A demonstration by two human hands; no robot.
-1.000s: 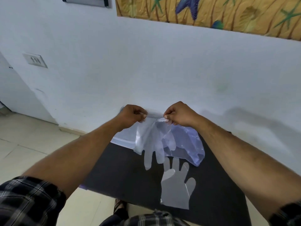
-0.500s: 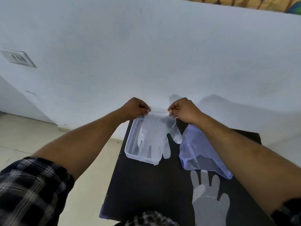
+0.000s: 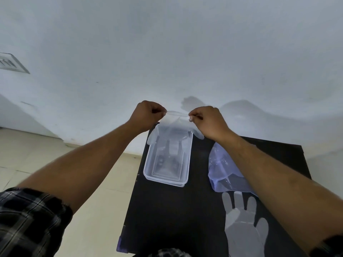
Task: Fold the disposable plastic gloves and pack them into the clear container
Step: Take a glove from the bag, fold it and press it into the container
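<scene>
Two translucent plastic gloves are plain to see, and the nearer one (image 3: 243,225) lies flat and unfolded at the lower right of the frame on the black table (image 3: 167,219), its fingers pointing away from the person. Just beyond it, touching or overlapping its fingertips, sits a bluish clear plastic bag (image 3: 222,169), crumpled, partly hidden under the right forearm. To the left of the bag, in the middle of the frame, stands the clear rectangular plastic container (image 3: 167,173), open-topped, near the table's left edge; whether anything is already packed in it cannot be told through the clear plastic.

Farther off, above the container's far end, the second thin clear glove (image 3: 174,127) hangs by its cuff. The left hand (image 3: 148,115) and right hand (image 3: 207,121) are both curled into loose fists, each pinching one corner of the cuff between thumb and forefinger, so the cuff is stretched taut between them. The glove's fingers droop down over the container's far rim, a thumb flap sticking out at either side.

By my reading, the step in hand is shaping this glove for packing: it is held spread, not yet folded. The next move calls for laying it down or doubling it over so that it fits within the container's walls, with a light grip, since the film is limp and clingy. The flat glove would follow.
</scene>
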